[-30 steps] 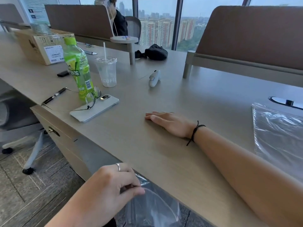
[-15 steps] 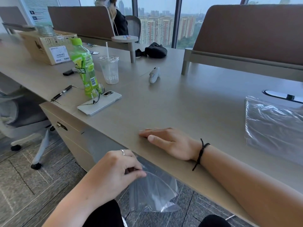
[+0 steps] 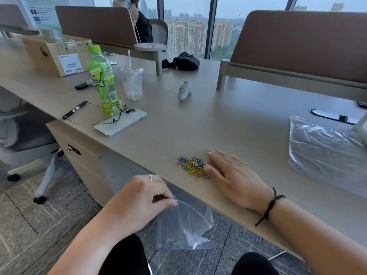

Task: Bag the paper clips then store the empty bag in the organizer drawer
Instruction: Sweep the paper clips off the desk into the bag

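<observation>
Watching the left hand (image 3: 139, 195), I see it pinch the mouth of the clear bag (image 3: 184, 223) below the desk edge (image 3: 139, 153). The paper clips (image 3: 191, 165) lie near that edge, touching the flat, straight-fingered right hand (image 3: 232, 175). A hasty sweep could miss the sagging mouth (clips scatter on the floor). Half a second earlier no clips showed.

Soft, even daylight enters through the windows (image 3: 186, 32) behind the desk (image 3: 228, 124), leaving only faint shadows. Wide-angle distortion bends the frame edges. Fine detail looks slightly smeared, and crinkled plastic (image 3: 325, 147) shows mild glare.
</observation>
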`<state>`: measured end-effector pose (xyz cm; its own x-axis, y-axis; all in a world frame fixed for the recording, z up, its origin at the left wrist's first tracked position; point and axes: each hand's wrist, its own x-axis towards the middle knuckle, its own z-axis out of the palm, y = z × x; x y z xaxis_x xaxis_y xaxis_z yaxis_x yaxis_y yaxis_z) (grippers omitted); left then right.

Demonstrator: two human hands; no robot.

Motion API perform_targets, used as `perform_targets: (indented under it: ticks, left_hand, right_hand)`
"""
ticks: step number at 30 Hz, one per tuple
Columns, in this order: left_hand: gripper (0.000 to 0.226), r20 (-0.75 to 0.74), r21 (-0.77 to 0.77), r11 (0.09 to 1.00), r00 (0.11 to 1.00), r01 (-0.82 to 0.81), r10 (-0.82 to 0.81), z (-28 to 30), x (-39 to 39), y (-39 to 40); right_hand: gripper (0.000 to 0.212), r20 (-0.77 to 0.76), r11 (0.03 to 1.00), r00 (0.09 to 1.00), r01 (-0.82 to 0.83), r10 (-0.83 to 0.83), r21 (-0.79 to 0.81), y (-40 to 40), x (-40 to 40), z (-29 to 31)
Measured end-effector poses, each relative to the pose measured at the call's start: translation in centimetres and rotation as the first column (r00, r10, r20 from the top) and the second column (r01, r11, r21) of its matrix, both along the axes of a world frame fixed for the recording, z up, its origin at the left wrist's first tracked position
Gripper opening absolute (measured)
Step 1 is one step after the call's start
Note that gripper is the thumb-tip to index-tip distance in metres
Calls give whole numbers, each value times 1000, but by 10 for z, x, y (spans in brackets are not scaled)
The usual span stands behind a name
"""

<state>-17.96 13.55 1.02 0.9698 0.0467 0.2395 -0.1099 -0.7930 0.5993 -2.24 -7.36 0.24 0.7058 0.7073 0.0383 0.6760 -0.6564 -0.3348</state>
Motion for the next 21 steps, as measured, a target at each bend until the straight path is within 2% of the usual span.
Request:
perform_targets:
  ticks: [3, 11, 15, 18, 21]
  left_hand:
    - [7, -1, -1, 1000, 1000, 2, -2, 0, -1, -1]
    - [10, 4, 34, 999, 1000, -4, 4, 1, 3, -7]
    - [11, -3, 56, 998, 1000, -1, 1, 3, 5, -10]
    - [12, -10, 49, 999, 1000, -7, 8, 2, 4, -12]
    - [13, -15, 38, 999, 1000, -18, 18, 0, 3, -14]
  right_hand:
    - [84, 59, 983, 996, -60, 71, -171, -11, -14, -4]
    - [80, 13, 942, 971, -229, 239, -246, -25, -48, 0]
    - [83, -62, 921, 950, -311, 305, -235, -28, -56, 6]
    - [87, -71, 951, 977, -213, 202, -226, -40, -50, 8]
    - [95, 11, 931, 988, -142, 155, -335, -50, -49, 6]
